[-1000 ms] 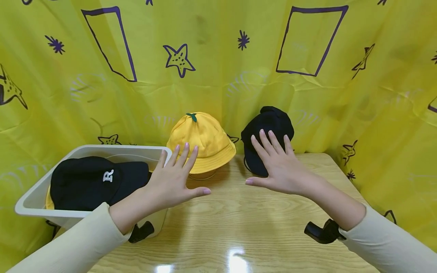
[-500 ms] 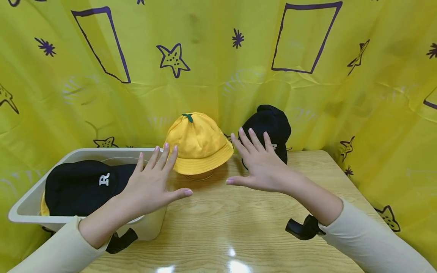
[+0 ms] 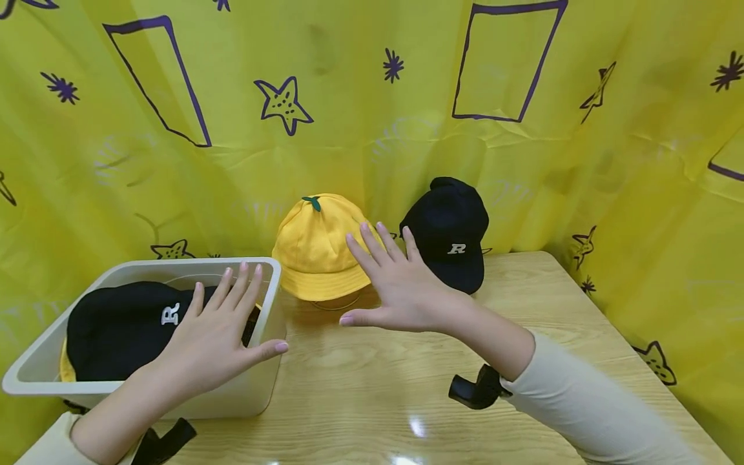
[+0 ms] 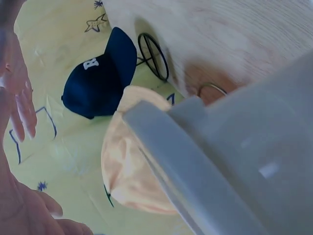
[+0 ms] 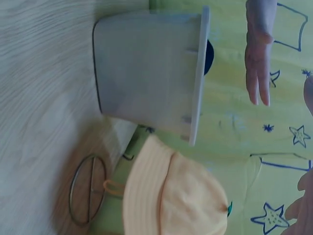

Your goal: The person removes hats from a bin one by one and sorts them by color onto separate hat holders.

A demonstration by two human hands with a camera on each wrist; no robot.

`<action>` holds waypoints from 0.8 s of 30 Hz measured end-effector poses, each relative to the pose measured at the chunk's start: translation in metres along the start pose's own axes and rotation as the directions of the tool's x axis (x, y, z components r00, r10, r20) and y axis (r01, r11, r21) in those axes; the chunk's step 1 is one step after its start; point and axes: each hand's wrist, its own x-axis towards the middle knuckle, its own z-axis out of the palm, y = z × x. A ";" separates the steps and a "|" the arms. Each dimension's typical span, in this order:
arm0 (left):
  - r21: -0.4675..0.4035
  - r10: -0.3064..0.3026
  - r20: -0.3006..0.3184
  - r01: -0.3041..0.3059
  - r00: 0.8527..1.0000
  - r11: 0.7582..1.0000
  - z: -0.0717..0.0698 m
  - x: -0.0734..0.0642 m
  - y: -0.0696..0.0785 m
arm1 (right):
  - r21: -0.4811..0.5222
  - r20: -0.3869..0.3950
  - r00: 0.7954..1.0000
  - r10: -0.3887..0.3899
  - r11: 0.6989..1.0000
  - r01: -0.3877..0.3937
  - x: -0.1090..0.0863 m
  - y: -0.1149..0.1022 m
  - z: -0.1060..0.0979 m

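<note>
With fingers spread, my left hand (image 3: 217, 339) hovers over the right side of a white plastic bin (image 3: 264, 361). Inside that bin lies a black cap (image 3: 124, 329) with a white R, and a bit of yellow fabric shows beneath it. My right hand (image 3: 407, 290), fingers also straight and apart, is in the air in front of a yellow bucket hat (image 3: 325, 239) with a green sprout on top. Behind and right of that hand, a second black cap (image 3: 450, 219) with an R is raised on a stand. Neither hand holds anything.
Both hats rest on wire stands; a round black base (image 4: 152, 57) and a metal ring base (image 5: 88, 190) show in the wrist views. A wooden table (image 3: 349, 387) carries everything. Behind it hangs a yellow curtain (image 3: 349, 148) with drawn stars.
Both hands have swept left, the left one from beside the yellow hat to over the bin, the right one off the front of the black cap. The head view has shifted slightly.
</note>
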 end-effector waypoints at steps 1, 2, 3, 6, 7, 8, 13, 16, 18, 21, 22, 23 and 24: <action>-0.008 -0.005 -0.002 0.005 1.000 1.000 0.001 -0.003 -0.003 | 0.004 0.000 1.000 -0.010 1.000 0.010 0.001 -0.004 0.001; -0.009 -0.008 -0.007 0.008 1.000 1.000 0.002 -0.006 -0.005 | 0.006 -0.001 1.000 -0.018 1.000 0.018 0.003 -0.007 0.002; -0.010 -0.012 -0.011 0.012 1.000 1.000 0.003 -0.008 -0.008 | 0.007 -0.004 1.000 -0.025 1.000 0.025 0.004 -0.011 0.002; -0.007 -0.018 -0.033 0.017 0.999 1.000 0.004 -0.016 -0.017 | 0.009 -0.013 0.999 -0.047 0.999 0.047 0.008 -0.021 0.002; -0.004 -0.017 -0.044 0.017 0.999 1.000 0.005 -0.019 -0.020 | 0.007 -0.018 0.998 -0.056 0.998 0.056 0.010 -0.024 0.002; 0.002 -0.018 -0.055 0.019 0.998 1.000 0.005 -0.023 -0.023 | 0.007 -0.022 0.998 -0.063 0.998 0.063 0.011 -0.028 0.002; 0.037 -0.015 -0.108 0.019 0.994 0.999 0.010 -0.038 -0.042 | 0.001 -0.028 0.996 -0.082 0.997 0.082 0.019 -0.042 0.002; 0.044 -0.014 -0.128 0.019 0.992 0.999 0.013 -0.046 -0.050 | 0.004 -0.017 0.996 -0.089 0.996 0.089 0.023 -0.051 0.002; 0.033 -0.013 -0.139 0.018 0.990 0.999 0.015 -0.050 -0.055 | -0.006 -0.010 0.995 -0.097 0.995 0.097 0.025 -0.057 0.003; 0.023 -0.004 -0.170 0.008 0.985 1.000 0.016 -0.055 -0.060 | -0.025 -0.005 0.994 -0.107 0.994 0.107 0.026 -0.067 0.005; 0.024 0.005 -0.183 0.000 0.983 1.000 0.017 -0.057 -0.062 | -0.038 -0.009 0.994 -0.111 0.993 0.111 0.027 -0.070 0.006; 0.031 0.016 -0.197 -0.010 0.980 0.999 0.017 -0.058 -0.064 | -0.049 -0.012 0.994 -0.112 0.993 0.112 0.027 -0.073 0.008; 0.044 0.031 -0.213 -0.022 0.976 0.999 0.018 -0.060 -0.066 | -0.061 -0.018 0.993 -0.114 0.992 0.112 0.027 -0.076 0.009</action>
